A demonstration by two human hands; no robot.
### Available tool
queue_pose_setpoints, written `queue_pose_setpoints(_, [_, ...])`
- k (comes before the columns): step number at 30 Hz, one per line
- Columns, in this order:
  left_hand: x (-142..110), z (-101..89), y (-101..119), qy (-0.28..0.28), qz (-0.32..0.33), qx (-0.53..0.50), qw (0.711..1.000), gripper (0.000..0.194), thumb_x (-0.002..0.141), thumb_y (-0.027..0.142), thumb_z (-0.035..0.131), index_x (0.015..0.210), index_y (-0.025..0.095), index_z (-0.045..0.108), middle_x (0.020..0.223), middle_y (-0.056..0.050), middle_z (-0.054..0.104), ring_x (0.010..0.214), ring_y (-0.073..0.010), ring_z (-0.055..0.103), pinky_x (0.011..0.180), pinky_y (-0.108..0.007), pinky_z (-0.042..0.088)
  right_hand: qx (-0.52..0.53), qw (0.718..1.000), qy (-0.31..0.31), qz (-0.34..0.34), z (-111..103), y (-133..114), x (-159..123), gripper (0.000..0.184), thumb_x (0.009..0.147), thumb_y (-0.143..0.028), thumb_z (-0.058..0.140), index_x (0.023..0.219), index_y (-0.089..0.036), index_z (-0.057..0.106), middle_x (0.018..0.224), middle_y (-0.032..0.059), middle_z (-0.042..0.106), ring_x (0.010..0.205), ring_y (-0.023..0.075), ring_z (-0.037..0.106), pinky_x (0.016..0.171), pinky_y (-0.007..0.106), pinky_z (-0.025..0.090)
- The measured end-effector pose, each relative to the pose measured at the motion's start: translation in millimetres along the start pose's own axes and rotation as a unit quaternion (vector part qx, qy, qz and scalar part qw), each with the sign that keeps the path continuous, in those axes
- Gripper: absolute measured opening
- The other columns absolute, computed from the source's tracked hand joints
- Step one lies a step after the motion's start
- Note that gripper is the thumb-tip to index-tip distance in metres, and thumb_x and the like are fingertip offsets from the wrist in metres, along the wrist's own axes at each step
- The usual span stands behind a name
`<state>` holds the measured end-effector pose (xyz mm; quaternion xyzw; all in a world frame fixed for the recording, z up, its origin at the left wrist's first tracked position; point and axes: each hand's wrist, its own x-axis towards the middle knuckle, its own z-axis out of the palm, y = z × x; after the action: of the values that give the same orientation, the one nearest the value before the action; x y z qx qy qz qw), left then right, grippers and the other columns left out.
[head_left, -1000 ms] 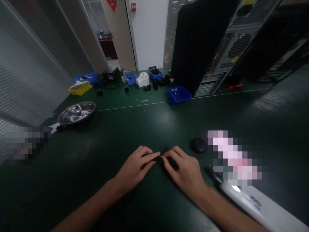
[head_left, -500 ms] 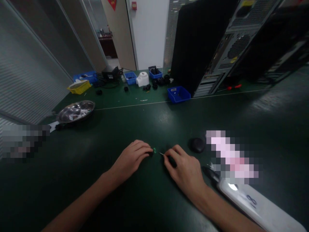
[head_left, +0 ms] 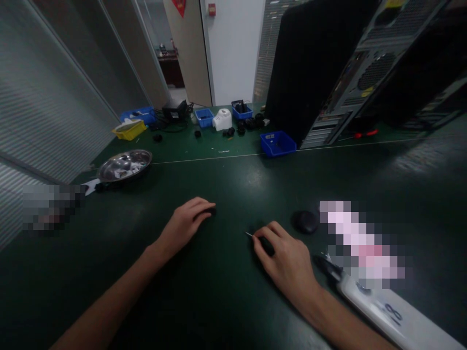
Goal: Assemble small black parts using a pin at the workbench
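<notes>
holding seems the step, the left hand (head_left: 184,223) pinching a dark part (head_left: 213,211) over the table (head_left: 229,291), apart from the tool (head_left: 269,247) the right hand (head_left: 290,253) grips, and any next move likely calls for steadiness.

From my end I see a dark green desk (head_left: 226,182) with a thin pale line (head_left: 199,159) across it. Nearest me on the right lie a white case (head_left: 368,299) with digits on it and a rounded black object (head_left: 307,222). A metal dish (head_left: 145,156) sits at the left; a yellow tray (head_left: 132,132) stands behind it. Along the back I make out a white plastic piece (head_left: 223,119) between two small blue trays (head_left: 206,123), with a larger blue bin (head_left: 280,148) nearer, beside a computer tower (head_left: 302,73). The far right is dim; that is probably a red-handled tool (head_left: 367,133).
</notes>
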<state>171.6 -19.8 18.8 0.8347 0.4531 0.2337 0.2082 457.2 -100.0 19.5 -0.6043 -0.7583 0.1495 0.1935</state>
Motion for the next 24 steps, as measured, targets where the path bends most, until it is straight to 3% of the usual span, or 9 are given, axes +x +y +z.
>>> queue_pose_setpoints(5, [-22.0,-61.3,-88.9,0.123,-0.140,0.171,0.967,0.029,0.098,0.035,0.054,0.118,0.024,0.072,0.122,-0.008,0.069,0.109,-0.0272,0.066,0.096,-0.044,0.053,0.013,1.000,0.012,-0.005,0.1,0.9,0.1,0.024,0.102,-0.032,0.047,0.097,-0.025,0.069,0.101,0.0031,0.066,0.075,0.0156,0.066,0.063,0.028,0.046])
queue_pose_setpoints(8, [-36.7,-81.3,-122.9,0.157,-0.172,0.228,0.945,0.031,0.097,0.038,0.052,0.114,0.022,0.073,0.121,-0.010,0.069,0.108,-0.0284,0.066,0.098,-0.044,0.051,0.017,1.000,0.013,-0.003,1.1,2.0,0.3,0.024,0.102,-0.032,0.046,0.097,-0.025,0.069,0.101,0.0026,0.066,0.076,0.0160,0.066,0.064,0.028,0.047])
queue_pose_setpoints(11, [-42.5,-82.7,-132.3,0.183,-0.167,0.239,0.939,0.033,0.096,0.038,0.051,0.115,0.020,0.072,0.119,-0.010,0.069,0.107,-0.0282,0.066,0.098,-0.042,0.050,0.025,1.000,0.015,0.000,1.7,2.6,0.4,0.025,0.103,-0.034,0.046,0.097,-0.025,0.069,0.100,0.0023,0.066,0.076,0.0163,0.066,0.066,0.029,0.047])
queue_pose_setpoints(24, [-40.6,-76.4,-133.0,0.229,-0.164,0.221,0.934,0.030,0.094,0.037,0.056,0.113,0.021,0.073,0.121,-0.008,0.073,0.112,-0.0271,0.068,0.104,-0.042,0.049,0.041,0.999,0.033,-0.003,3.1,3.9,1.7,0.025,0.102,-0.034,0.047,0.096,-0.025,0.070,0.098,0.0026,0.068,0.074,0.0160,0.067,0.064,0.028,0.048])
